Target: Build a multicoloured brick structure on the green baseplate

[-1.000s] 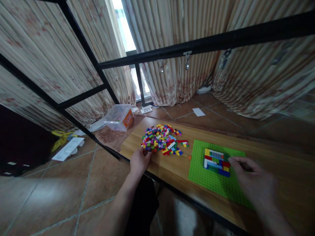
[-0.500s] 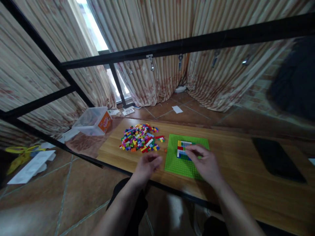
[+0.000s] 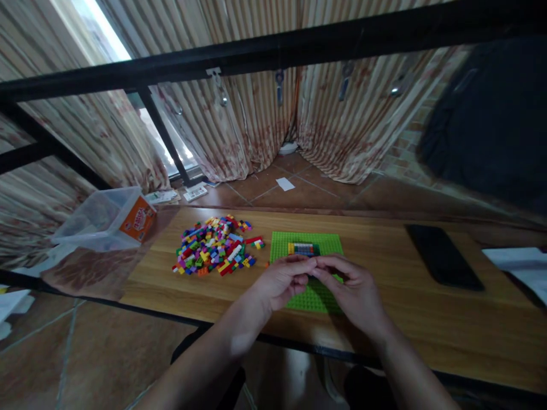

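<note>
My left hand [image 3: 282, 282] and my right hand [image 3: 352, 285] meet at the fingertips above a green studded baseplate [image 3: 331, 243]. Both are closed in a pinch, thumbs against fingers. Whatever lies between the fingertips is too small and covered to make out. Behind the fingers, a low build of toy bricks [image 3: 303, 249] in yellow, white, blue and green sits on the plate. Its near part is hidden by my hands. Left of the plate lies a heap of loose, mixed-colour toy bricks [image 3: 213, 247].
The wooden table [image 3: 384, 307] has a black flat tablet-like slab [image 3: 444, 256] on its right. A clear plastic box [image 3: 98, 222] with an orange label stands beyond its left end. A black metal bar [image 3: 256, 57] with hooks crosses before the curtains [image 3: 239, 131].
My left hand has moved right from beside the plate and now meets my right hand over it. The right hand has stayed above the build. The camera view has turned right.
</note>
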Available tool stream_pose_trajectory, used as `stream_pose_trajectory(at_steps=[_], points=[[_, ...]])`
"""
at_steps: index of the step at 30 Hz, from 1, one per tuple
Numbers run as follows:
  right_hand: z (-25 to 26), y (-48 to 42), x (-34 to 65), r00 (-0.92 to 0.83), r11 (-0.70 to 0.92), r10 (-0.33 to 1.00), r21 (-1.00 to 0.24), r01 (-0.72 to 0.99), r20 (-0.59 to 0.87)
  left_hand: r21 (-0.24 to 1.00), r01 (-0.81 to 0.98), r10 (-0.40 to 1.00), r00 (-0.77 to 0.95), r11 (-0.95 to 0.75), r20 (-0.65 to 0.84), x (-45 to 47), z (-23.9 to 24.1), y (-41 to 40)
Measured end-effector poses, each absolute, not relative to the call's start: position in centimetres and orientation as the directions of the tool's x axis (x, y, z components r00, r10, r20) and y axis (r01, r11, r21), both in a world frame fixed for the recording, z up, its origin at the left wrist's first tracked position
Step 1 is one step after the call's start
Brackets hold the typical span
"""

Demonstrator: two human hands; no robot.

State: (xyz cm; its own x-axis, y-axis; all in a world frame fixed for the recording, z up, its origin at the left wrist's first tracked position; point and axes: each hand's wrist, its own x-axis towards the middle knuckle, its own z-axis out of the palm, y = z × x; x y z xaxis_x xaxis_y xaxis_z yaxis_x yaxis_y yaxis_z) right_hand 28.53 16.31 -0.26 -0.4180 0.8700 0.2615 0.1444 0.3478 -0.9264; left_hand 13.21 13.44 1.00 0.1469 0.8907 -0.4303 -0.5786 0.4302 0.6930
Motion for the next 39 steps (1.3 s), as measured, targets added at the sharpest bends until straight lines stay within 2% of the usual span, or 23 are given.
stream_pose_trajectory(at_steps=[3, 5, 9, 11, 14, 17, 22, 29, 39], points=[[-0.5, 16.4, 28.4, -0.398, 0.351, 0.88, -0.918, 0.183, 0.257, 0.725, -0.554, 0.908, 0.167, 0.409, -0.385, 12.9, 0.6, 13.2], [-0.8, 16.8, 28.5, -0.363, 0.359, 0.893, -0.908, 0.216, 0.266, 0.795, -0.484, 0.927, 0.117, 0.366, -0.355, 12.3, 0.0, 13.0], [-1.8, 18.3, 29.2, -0.221, 0.314, 0.942, -0.896, 0.315, 0.252, 0.975, -0.134, 0.964, -0.176, 0.176, -0.198, 10.0, -1.6, 13.4], [-2.5, 18.9, 29.4, -0.22, 0.298, 0.948, -0.881, 0.368, 0.228, 0.992, 0.068, 0.962, -0.258, 0.107, -0.086, 8.8, -2.4, 13.9], [-3.3, 19.2, 29.1, -0.279, 0.323, 0.935, -0.847, 0.422, 0.218, 0.976, 0.2, 0.966, -0.259, 0.084, -0.03, 7.9, -3.3, 14.6], [-3.7, 19.1, 28.5, -0.321, 0.359, 0.92, -0.811, 0.463, 0.224, 0.97, 0.229, 0.976, -0.218, 0.076, -0.025, 8.1, -3.4, 14.8], [-4.3, 19.1, 28.0, -0.319, 0.377, 0.918, -0.774, 0.508, 0.238, 0.982, 0.174, 0.983, -0.179, 0.076, -0.045, 8.5, -3.1, 14.7], [-4.3, 19.1, 27.6, -0.315, 0.366, 0.921, -0.781, 0.506, 0.227, 0.982, 0.155, 0.981, -0.178, 0.11, -0.082, 8.5, -2.8, 14.7], [-4.3, 19.2, 27.7, -0.307, 0.345, 0.929, -0.781, 0.521, 0.205, 0.981, 0.188, 0.987, -0.156, 0.057, -0.027, 8.4, -3.2, 14.8]])
